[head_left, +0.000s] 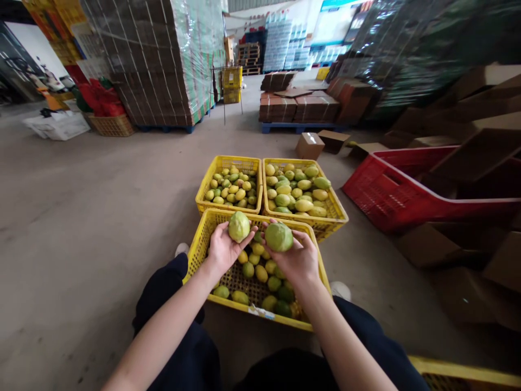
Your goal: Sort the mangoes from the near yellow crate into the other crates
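Note:
My left hand [224,248] holds a pale green fruit [239,227] on its fingers, above the near yellow crate [198,255]. Beside it, my right hand [300,259] holds a larger green fruit [279,237]. The two fruits are apart. Below my hands, several green and yellow fruits [261,273] lie in the near crate, partly hidden by my hands and forearms. Behind it, the far left crate [199,200] holds several smaller fruits [233,189], and the far right crate [340,213] holds several larger ones [303,205].
A red crate [378,209] with cardboard stands at the right, among open boxes [468,288]. A small cardboard box [309,146] sits beyond the yellow crates. Wrapped stacks [146,65] stand farther back. Another yellow crate's rim [468,370] shows at bottom right.

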Tool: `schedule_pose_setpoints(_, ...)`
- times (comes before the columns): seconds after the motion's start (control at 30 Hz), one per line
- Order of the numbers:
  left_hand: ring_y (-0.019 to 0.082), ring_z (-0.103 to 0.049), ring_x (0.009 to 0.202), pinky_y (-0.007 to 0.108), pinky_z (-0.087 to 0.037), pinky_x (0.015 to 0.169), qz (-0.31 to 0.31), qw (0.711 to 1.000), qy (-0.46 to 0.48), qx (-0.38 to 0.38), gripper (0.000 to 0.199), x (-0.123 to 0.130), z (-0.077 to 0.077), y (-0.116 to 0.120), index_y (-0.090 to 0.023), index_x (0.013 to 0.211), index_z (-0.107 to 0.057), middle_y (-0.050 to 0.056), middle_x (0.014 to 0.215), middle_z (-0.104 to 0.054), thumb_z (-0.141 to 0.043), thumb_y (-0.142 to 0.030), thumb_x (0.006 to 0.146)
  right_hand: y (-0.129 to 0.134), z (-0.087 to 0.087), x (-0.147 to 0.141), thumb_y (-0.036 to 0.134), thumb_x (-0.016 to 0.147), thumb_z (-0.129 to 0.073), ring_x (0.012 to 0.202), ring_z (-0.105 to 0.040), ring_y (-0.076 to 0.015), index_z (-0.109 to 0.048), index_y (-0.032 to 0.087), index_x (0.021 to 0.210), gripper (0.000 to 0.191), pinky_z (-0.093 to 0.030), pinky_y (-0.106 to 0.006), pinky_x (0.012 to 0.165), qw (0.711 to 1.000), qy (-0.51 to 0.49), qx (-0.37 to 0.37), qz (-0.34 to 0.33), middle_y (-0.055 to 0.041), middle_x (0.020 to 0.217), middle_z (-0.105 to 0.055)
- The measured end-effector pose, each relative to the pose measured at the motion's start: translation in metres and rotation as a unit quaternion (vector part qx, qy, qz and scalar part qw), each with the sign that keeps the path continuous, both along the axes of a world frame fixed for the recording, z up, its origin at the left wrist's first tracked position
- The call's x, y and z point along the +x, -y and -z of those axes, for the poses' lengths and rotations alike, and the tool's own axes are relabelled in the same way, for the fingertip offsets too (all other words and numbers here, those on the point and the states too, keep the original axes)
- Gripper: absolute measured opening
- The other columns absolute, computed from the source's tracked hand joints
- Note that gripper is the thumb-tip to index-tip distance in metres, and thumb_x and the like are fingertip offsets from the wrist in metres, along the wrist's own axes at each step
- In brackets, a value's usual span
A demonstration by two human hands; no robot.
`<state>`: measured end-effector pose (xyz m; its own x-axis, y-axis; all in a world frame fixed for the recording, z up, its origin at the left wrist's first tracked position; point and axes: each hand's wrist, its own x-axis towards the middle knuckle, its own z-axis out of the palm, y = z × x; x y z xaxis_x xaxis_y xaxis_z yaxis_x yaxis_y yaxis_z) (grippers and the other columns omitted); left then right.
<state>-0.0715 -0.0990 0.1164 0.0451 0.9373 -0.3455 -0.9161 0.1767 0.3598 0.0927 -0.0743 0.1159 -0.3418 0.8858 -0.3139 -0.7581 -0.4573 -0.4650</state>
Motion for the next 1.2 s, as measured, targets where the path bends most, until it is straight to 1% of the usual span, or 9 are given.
schedule_pose_setpoints(0.1, 0.025, -0.067, 0.105, 0.033, -0.057, 0.086, 0.012, 1.000, 0.000, 0.027, 0.039, 0.001, 0.000, -0.001, -0.010, 0.127, -0.054, 0.015, 0.106, -0.070, -0.040, -0.027, 0.096, -0.001, 0.000, 0.000, 0.025, 0.076, -0.052, 0.086, -0.071, -0.0259, -0.067, 0.017, 0.103, 0.032, -0.059, -0.044, 0.078, 1.000, -0.009, -0.005, 0.011, -0.0098, 0.095, -0.075)
schedule_pose_setpoints(0.23, 0.023, -0.068, 0.101, 0.033, -0.055, 0.089, 0.030, 0.996, -0.027, 0.077, 0.034, 0.004, 0.000, 0.001, -0.014, 0.123, -0.057, 0.012, 0.109, -0.069, -0.053, -0.025, 0.091, -0.002, -0.001, 0.001, 0.025, 0.079, -0.057, 0.084, -0.071, -0.0244, -0.067, 0.016, 0.097, 0.023, -0.059, -0.040, 0.078, 1.000, -0.017, 0.013, 0.013, -0.0104, 0.094, -0.075)
schedule_pose_setpoints(0.33, 0.022, -0.069, 0.094, 0.033, -0.055, 0.087, 0.046, 0.993, -0.049, 0.095, 0.038, 0.004, 0.002, 0.004, -0.015, 0.120, -0.058, 0.009, 0.106, -0.070, -0.064, -0.022, 0.083, -0.001, 0.000, 0.001, 0.029, 0.078, -0.064, 0.075, -0.071, -0.0214, -0.067, 0.017, 0.090, 0.017, -0.060, -0.034, 0.068, 1.000, -0.015, 0.010, 0.010, -0.0077, 0.085, -0.075)
schedule_pose_setpoints(0.43, 0.020, -0.069, 0.088, 0.032, -0.055, 0.085, 0.073, 0.990, -0.058, 0.102, 0.043, 0.004, 0.003, 0.006, -0.016, 0.116, -0.061, 0.007, 0.099, -0.070, -0.074, -0.023, 0.075, -0.001, 0.001, 0.001, 0.038, 0.075, -0.069, 0.066, -0.068, -0.0179, -0.067, 0.017, 0.087, 0.024, -0.055, -0.024, 0.050, 1.000, -0.019, -0.009, 0.003, -0.0065, 0.080, -0.074)
schedule_pose_setpoints(0.5, 0.019, -0.068, 0.084, 0.031, -0.055, 0.082, 0.089, 0.989, -0.064, 0.102, 0.045, 0.004, 0.004, 0.007, -0.015, 0.111, -0.062, 0.006, 0.095, -0.070, -0.078, -0.024, 0.071, 0.000, 0.002, 0.000, 0.041, 0.074, -0.071, 0.064, -0.066, -0.0169, -0.067, 0.017, 0.087, 0.028, -0.051, -0.021, 0.044, 1.000, -0.023, -0.008, -0.005, -0.0067, 0.081, -0.073)
schedule_pose_setpoints(0.7, 0.020, -0.068, 0.086, 0.033, -0.053, 0.081, 0.098, 0.982, -0.121, 0.111, 0.053, 0.006, 0.008, 0.009, -0.019, 0.112, -0.062, 0.005, 0.097, -0.068, -0.082, -0.022, 0.064, 0.002, 0.003, -0.002, 0.040, 0.073, -0.072, 0.070, -0.067, -0.0177, -0.066, 0.021, 0.084, 0.023, -0.054, -0.025, 0.051, 1.000, 0.007, 0.011, -0.005, -0.0039, 0.086, -0.073)
schedule_pose_setpoints(0.87, 0.015, -0.066, 0.072, 0.029, -0.054, 0.072, 0.113, 0.965, -0.191, 0.140, 0.037, 0.006, 0.008, 0.012, -0.016, 0.092, -0.064, 0.004, 0.090, -0.067, -0.082, -0.022, 0.061, 0.004, 0.000, -0.003, 0.035, 0.066, -0.076, 0.068, -0.066, -0.0174, -0.067, 0.020, 0.083, 0.024, -0.050, -0.024, 0.049, 0.999, 0.020, 0.025, -0.005, -0.0025, 0.082, -0.073)
schedule_pose_setpoints(1.03, 0.016, -0.065, 0.072, 0.030, -0.053, 0.070, 0.089, 0.952, -0.248, 0.154, 0.046, 0.009, 0.005, 0.014, -0.020, 0.099, -0.060, 0.003, 0.094, -0.066, -0.080, -0.015, 0.058, 0.006, -0.005, -0.002, 0.040, 0.067, -0.071, 0.066, -0.064, -0.0177, -0.066, 0.021, 0.083, 0.026, -0.046, -0.025, 0.046, 0.998, 0.025, 0.064, -0.009, -0.0019, 0.079, -0.070)
schedule_pose_setpoints(1.2, 0.017, -0.063, 0.080, 0.031, -0.050, 0.081, 0.032, 0.905, -0.364, 0.215, 0.049, 0.009, -0.001, 0.019, -0.021, 0.100, -0.060, 0.003, 0.097, -0.067, -0.081, -0.012, 0.056, 0.007, -0.009, -0.001, 0.048, 0.071, -0.062, 0.067, -0.064, -0.0210, -0.067, 0.019, 0.075, 0.030, -0.044, -0.027, 0.045, 0.991, 0.064, 0.116, -0.018, -0.0042, 0.073, -0.067)
